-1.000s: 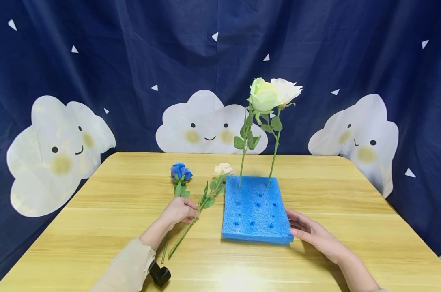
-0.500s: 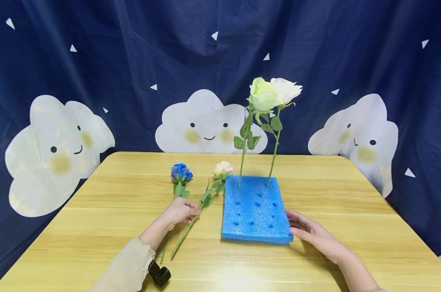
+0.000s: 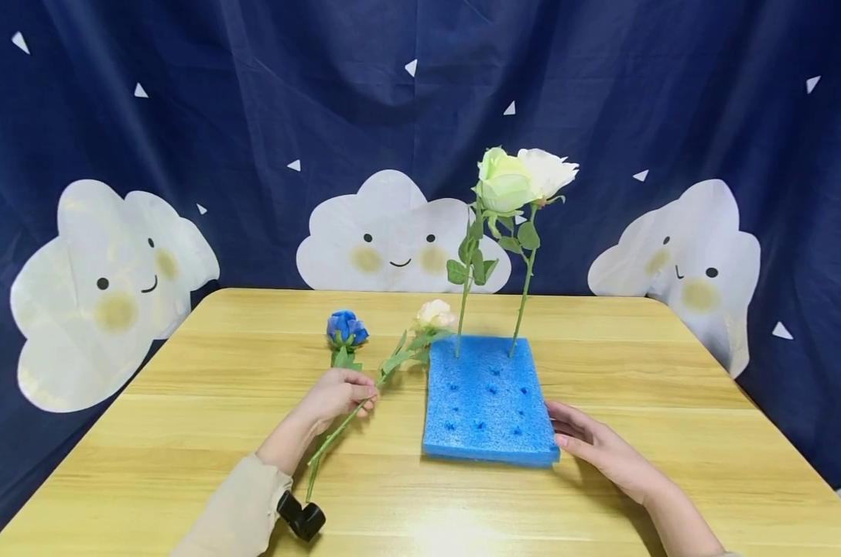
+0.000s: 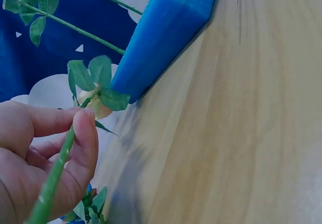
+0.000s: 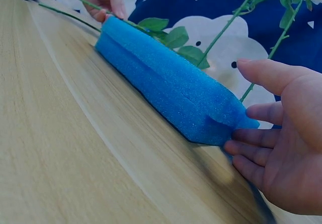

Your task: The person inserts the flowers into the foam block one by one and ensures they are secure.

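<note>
My left hand (image 3: pixel 340 398) pinches the green stem of a cream artificial rose (image 3: pixel 435 314) between thumb and forefinger. In the left wrist view the stem (image 4: pixel 53 186) runs through the fingertips, with leaves beyond them. The rose's head is by the far left corner of a blue foam block (image 3: pixel 486 410). Nearly straight fingers of my right hand (image 3: pixel 604 452) touch the block's right side. A pale green rose (image 3: pixel 502 184) and a white rose (image 3: pixel 548 174) stand upright in the block's far part. Several small holes dot its top.
A blue rose (image 3: pixel 346 329) lies on the wooden table (image 3: pixel 671 371) to the left, its stem partly hidden by the left hand. A black device (image 3: pixel 302 518) is at the left wrist. A dark blue curtain (image 3: pixel 267 93) with printed clouds hangs behind the table.
The cream rose has tilted in my left hand: its stem's lower end has swung left and up, while its head has shifted slightly right. The right hand and foam block have stayed still.
</note>
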Demonstrator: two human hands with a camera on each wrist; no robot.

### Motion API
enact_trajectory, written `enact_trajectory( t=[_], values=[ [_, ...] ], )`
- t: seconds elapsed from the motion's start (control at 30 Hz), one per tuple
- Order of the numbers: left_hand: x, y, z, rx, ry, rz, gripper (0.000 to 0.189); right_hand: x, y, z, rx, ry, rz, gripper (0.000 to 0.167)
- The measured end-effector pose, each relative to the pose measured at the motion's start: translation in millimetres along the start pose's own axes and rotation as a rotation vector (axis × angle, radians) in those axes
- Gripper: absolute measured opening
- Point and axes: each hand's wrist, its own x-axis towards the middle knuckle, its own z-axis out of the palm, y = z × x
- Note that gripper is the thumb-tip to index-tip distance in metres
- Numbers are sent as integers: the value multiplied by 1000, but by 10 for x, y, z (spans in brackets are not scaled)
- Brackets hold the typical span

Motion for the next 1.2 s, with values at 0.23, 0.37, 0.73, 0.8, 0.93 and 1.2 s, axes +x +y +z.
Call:
enact_trajectory(
  t=[0.23,0.37,0.73,0.8,0.93,1.2],
  values=[
    [-8,1,9,66,118,11,21,1,-15,5,5,1,-5,53],
    [-6,17,8,18,193,39,21,-5,-13,7,17,-22,-51,53],
    [-14,146,53,-195,261,194,6,5,-19,10,8,-10,-20,53],
    [-15,171,71,-204,287,198,8,7,-23,10,4,-9,-17,53],
    [-26,222,124,-180,329,183,13,1,-28,16,8,-9,-6,53],
    [-19,282,224,-176,356,218,7,7,-22,16,-17,-9,-56,52]
  ],
)
